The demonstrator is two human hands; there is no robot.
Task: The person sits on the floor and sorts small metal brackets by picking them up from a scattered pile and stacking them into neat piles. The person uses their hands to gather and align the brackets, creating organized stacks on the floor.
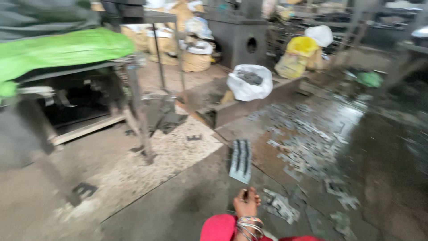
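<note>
Head view: scattered metal plates [307,143] litter floor beyond hand [246,204].

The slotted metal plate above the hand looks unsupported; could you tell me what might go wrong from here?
The slotted metal plate shows apart from the hand, apparently in the air, so it may land edge-first or bounce toward the person. Loose metal pieces litter the wet-looking floor, a likely slipping and cutting risk. The blurred view makes judging the plate's landing harder.

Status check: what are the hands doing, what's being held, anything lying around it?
One hand in view, side unclear, fingers closed on a small dark item. Slotted metal plate just ahead on the floor. Scattered metal pieces to the right; white sack beyond.
</note>
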